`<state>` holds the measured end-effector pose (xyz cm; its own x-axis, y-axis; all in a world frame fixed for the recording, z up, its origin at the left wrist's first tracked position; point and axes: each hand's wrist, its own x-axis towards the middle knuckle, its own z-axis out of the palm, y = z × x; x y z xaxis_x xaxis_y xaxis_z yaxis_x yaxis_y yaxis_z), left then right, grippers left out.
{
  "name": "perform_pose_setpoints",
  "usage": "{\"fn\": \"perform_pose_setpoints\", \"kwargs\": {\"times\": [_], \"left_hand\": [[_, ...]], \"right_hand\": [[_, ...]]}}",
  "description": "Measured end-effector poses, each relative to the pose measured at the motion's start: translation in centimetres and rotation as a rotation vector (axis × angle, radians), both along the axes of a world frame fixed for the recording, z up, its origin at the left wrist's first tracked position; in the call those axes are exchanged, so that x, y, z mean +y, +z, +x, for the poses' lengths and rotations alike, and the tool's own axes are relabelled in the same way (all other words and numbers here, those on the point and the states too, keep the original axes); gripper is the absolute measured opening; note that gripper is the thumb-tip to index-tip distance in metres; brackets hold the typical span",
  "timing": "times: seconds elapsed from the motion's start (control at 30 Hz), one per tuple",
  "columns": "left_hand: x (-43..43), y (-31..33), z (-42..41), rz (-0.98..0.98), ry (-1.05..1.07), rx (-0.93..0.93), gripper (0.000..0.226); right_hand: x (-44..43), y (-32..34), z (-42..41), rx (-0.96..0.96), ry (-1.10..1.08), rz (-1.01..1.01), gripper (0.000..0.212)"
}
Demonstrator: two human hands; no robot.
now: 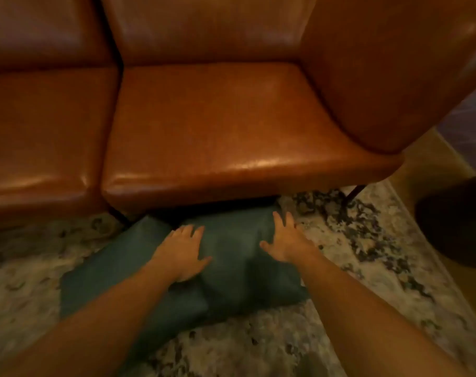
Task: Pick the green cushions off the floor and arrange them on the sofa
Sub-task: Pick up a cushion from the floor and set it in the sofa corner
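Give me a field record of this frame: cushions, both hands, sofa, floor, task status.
green cushions: seemingly two, overlapping, on the rug, far edge tucked under the sofa front
left hand: open, fingers spread over the cushion's middle; contact unclear
right hand: open, at the cushion's far right corner
sofa: brown leather, two seat sections in view
rug: pale with dark mottling
status: nothing gripped or lifted yet

Far edge of green cushion (231,270) under sofa (218,126)
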<state>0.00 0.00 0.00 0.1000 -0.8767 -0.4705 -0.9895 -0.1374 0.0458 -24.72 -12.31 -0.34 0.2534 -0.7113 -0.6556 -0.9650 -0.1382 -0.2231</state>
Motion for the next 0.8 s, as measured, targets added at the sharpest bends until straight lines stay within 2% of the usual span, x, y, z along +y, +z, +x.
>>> {"fn": "perform_pose_setpoints", "kwargs": {"times": [0.1, 0.2, 0.3, 0.43, 0.53, 0.63, 0.73, 0.8], "left_hand": [[0.4, -4.9, 0.0, 0.090, 0.002, 0.007, 0.088], [1.2, -8.2, -0.2, 0.115, 0.049, -0.092, 0.083], [1.2, -10.5, -0.3, 0.070, 0.105, -0.270, 0.085], [0.0, -12.5, -1.3, 0.033, 0.158, -0.390, 0.091], [-0.9, -14.3, -1.8, -0.008, 0.173, -0.330, 0.091], [-0.9, -16.5, -1.7, -0.020, 0.276, -0.201, 0.108], [-1.0, -17.4, -0.9, 0.026, 0.546, -0.048, 0.138], [-1.1, -17.2, -0.7, 0.037, 0.773, 0.137, 0.151]], "right_hand": [[-0.1, -5.5, 0.0, 0.014, -0.038, 0.001, 0.105], [-0.3, -9.8, -0.1, 0.005, -0.101, 0.012, 0.109], [-0.7, -12.3, -0.3, -0.070, -0.189, -0.030, 0.109], [-0.8, -14.7, -0.6, -0.231, -0.390, -0.001, 0.113], [-0.6, -16.4, -1.5, -0.337, -0.508, 0.036, 0.127], [-0.8, -18.2, -2.6, -0.348, -0.540, 0.038, 0.135], [-0.3, -19.6, -3.3, -0.384, -0.560, 0.008, 0.134], [0.3, -20.1, -3.9, -0.420, -0.584, -0.032, 0.137]]}}
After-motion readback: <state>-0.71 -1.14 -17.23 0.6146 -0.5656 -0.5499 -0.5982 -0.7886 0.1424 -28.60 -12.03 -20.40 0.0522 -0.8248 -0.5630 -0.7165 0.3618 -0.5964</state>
